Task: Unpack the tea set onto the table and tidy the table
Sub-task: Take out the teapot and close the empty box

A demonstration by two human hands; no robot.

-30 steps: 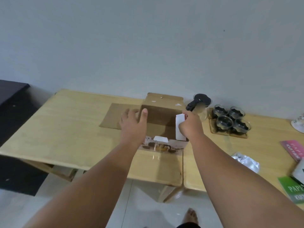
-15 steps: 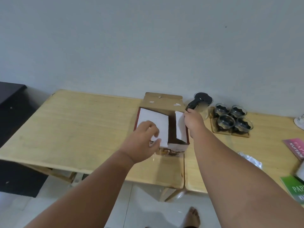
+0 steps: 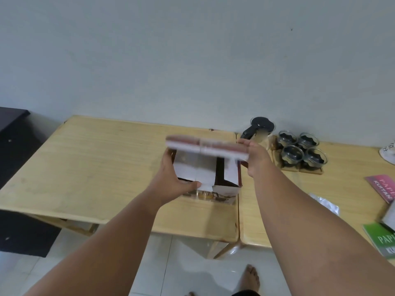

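Note:
The tea set box [image 3: 224, 189], red and white with a picture on its near side, stands on the wooden table [image 3: 96, 163]. My left hand [image 3: 171, 180] presses its white side flaps down at the left. My right hand [image 3: 255, 157] holds the right end of the box's top lid flap [image 3: 205, 147], which hangs blurred and half lowered over the opening. A glass teapot with a black lid and handle [image 3: 259, 129] stands behind my right hand. Several glass cups [image 3: 301, 149] sit on a wooden tray [image 3: 310, 170] to the right.
Crumpled clear plastic [image 3: 324, 202] lies right of my right arm. A pink booklet [image 3: 382, 186] and a green booklet [image 3: 382, 240] lie at the right edge. A dark cabinet [image 3: 10, 120] stands left of the table. My bare foot [image 3: 250, 276] is on the white floor tiles.
The brown far flap has swung forward over the box. My left hand moved from the flap's top to the left side flaps. My right hand shifted onto the lid's right end.

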